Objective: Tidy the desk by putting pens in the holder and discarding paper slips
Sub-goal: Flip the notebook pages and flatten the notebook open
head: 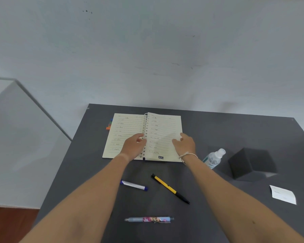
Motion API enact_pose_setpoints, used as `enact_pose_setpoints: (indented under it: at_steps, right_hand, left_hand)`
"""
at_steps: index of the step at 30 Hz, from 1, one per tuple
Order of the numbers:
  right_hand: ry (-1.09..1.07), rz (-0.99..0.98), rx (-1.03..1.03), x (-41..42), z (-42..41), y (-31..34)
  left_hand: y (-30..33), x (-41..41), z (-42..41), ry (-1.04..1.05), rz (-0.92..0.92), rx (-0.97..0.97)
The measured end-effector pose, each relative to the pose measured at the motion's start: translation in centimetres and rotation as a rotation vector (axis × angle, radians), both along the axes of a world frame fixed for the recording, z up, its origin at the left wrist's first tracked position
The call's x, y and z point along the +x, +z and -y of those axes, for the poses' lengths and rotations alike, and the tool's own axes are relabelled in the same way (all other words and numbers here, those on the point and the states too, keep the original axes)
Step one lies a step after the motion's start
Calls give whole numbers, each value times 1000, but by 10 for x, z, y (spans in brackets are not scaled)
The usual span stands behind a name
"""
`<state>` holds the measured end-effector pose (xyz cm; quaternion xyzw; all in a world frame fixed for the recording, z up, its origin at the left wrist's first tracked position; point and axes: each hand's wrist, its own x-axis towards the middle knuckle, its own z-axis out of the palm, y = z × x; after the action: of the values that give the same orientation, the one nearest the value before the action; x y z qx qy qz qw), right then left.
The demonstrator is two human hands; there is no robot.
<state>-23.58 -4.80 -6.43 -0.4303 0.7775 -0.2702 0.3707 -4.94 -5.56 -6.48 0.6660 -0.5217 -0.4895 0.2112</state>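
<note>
Each grip rests on the open notebook (pixel 142 137) at the far middle of the surface (pixel 218 130): the left hand (pixel 134 145) lies loosely curled at the spiral, pinching nothing I can make out, and the right hand (pixel 184 143) has its fingers spread against the right page's outer edge, perhaps lifting it.

The pens lie nearer the person, toward 6 o'clock from both hands. The yellow-and-black pen (pixel 170 188) runs from 10 to 4 o'clock, nearer the right hand. The white-and-blue pen (pixel 134 185) lies almost crosswise under the left forearm. The patterned pen (pixel 149 219) lies crosswise, nearest the body.

A paper slip (pixel 283 194) sits at 4 o'clock, well apart, on the right hand's side. The dark block (pixel 251 163) may be the holder; I cannot tell.
</note>
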Motion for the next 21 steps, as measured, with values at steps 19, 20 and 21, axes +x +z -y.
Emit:
enact_pose_setpoints:
  at_steps: [19, 20, 21]
  right_hand:
    - [105, 869, 136, 54, 18, 36]
    - [138, 835, 151, 58, 17, 38]
    - [169, 804, 165, 61, 17, 39]
  left_hand:
    - [37, 22, 12, 248, -269, 1]
    - [39, 24, 12, 264, -290, 4]
    - [42, 26, 12, 279, -312, 16]
